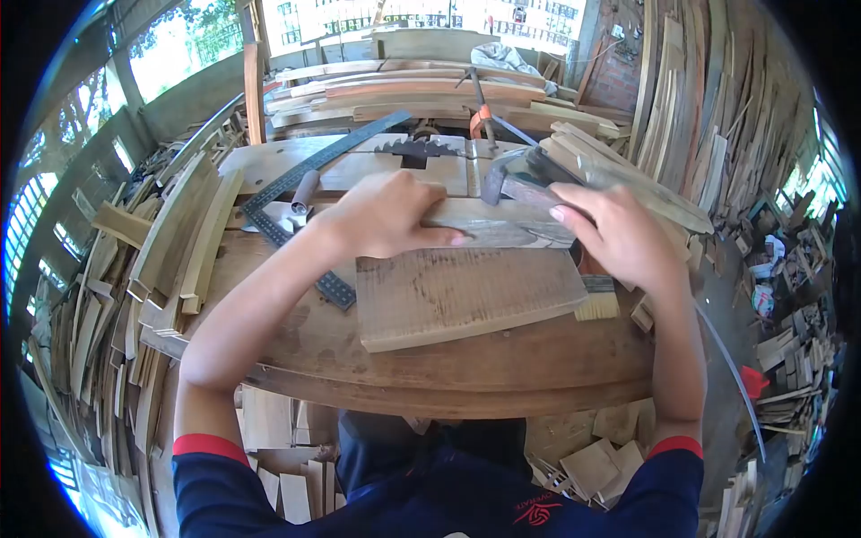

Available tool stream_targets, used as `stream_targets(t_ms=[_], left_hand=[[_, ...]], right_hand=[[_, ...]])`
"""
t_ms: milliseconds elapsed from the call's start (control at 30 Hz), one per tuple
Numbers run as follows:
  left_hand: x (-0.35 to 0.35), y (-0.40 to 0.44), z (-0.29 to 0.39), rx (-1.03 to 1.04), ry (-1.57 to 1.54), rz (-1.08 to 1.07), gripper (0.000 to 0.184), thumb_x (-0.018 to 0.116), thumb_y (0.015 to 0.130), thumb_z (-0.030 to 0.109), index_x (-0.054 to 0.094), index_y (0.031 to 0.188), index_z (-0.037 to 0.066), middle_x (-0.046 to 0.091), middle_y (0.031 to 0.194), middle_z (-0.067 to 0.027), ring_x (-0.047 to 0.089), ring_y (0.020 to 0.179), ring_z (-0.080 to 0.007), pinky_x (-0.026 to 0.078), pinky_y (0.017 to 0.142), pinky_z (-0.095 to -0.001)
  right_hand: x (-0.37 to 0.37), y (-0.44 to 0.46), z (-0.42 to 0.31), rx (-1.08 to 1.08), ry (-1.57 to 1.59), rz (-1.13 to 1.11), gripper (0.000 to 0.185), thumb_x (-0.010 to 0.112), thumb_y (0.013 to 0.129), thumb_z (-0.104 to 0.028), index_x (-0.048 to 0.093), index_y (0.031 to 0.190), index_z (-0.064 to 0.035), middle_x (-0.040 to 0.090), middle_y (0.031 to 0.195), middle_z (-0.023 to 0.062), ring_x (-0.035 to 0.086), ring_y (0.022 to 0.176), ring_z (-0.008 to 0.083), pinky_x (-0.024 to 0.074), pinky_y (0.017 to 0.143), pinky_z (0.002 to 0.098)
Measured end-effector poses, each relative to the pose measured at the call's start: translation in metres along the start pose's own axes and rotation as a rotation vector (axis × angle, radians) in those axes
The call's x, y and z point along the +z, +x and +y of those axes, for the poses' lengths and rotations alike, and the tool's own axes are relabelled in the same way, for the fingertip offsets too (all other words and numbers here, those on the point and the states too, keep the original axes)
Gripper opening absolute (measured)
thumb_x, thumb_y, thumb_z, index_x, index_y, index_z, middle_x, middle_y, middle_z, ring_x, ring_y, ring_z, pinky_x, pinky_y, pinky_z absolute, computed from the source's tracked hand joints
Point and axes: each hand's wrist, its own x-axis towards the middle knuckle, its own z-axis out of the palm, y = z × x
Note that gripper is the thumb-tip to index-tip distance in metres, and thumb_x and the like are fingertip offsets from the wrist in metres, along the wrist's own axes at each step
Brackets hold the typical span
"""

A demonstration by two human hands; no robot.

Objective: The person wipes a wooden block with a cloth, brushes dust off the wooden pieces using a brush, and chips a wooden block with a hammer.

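Note:
My left hand (386,215) is closed round the left part of a narrow wooden block (511,224), thumb on the near face and fingers over the top. The block lies across the far edge of a wide, thick board (466,296). Between the thumb and fingers of my right hand (619,229) is the handle of a hammer (495,186), its dark head pointing left just above the block. The right fingertips are slightly blurred. Beside the board's right end sits a brush (598,303) with pale bristles, partly hidden.
A metal square (269,220) and a tool with a rounded handle (306,190) lie left of my hand. Beyond the block, a toothed saw blade (417,148) shows at the worktable (448,372). Stacked planks (193,233) flank the left; offcuts (780,359) cover the floor.

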Motion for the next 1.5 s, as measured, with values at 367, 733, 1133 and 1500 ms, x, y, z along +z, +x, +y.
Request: stream_targets(t_ms=[367,733,1133,1500], left_hand=[[0.001,-0.006,0.011,-0.067,0.163,-0.002,0.073,0.058,0.092,0.07,0.067,0.091,-0.003,0.069,0.079,-0.0247,0.071,0.084,-0.0431,0.056,0.077,-0.0508],[0.014,-0.007,0.003,-0.012,0.201,0.14,0.072,0.058,0.093,0.07,0.065,0.091,-0.002,0.062,0.068,-0.0236,0.067,0.076,-0.0445,0.052,0.073,-0.0524],[0.006,-0.008,0.008,-0.013,0.163,0.103,0.074,0.048,0.097,0.07,0.065,0.085,-0.001,0.063,0.068,-0.0238,0.067,0.075,-0.0446,0.053,0.07,-0.0531],[0.0,-0.008,0.016,-0.024,0.122,0.118,0.067,0.051,0.098,0.066,0.065,0.086,0.001,0.062,0.065,-0.0259,0.064,0.067,-0.0474,0.051,0.065,-0.0561]], right_hand=[[0.003,-0.014,-0.021,0.046,-0.062,0.112,0.032,0.065,0.1,-0.028,0.075,0.115,-0.0021,0.069,0.082,0.0255,0.068,0.075,0.0431,0.0532,0.072,0.0486],[0.01,-0.021,-0.02,0.093,-0.099,0.106,0.031,0.061,0.102,-0.026,0.073,0.119,-0.0029,0.07,0.081,0.0244,0.068,0.075,0.0433,0.0535,0.072,0.0486],[0.014,-0.029,0.003,0.0,0.014,0.182,0.035,0.063,0.101,-0.028,0.073,0.12,-0.0006,0.072,0.091,0.0273,0.07,0.08,0.0436,0.056,0.076,0.0473],[0.019,-0.039,0.012,0.017,-0.037,0.252,0.035,0.062,0.101,-0.034,0.073,0.118,-0.0054,0.07,0.081,0.0251,0.069,0.075,0.0432,0.0556,0.069,0.0505]])
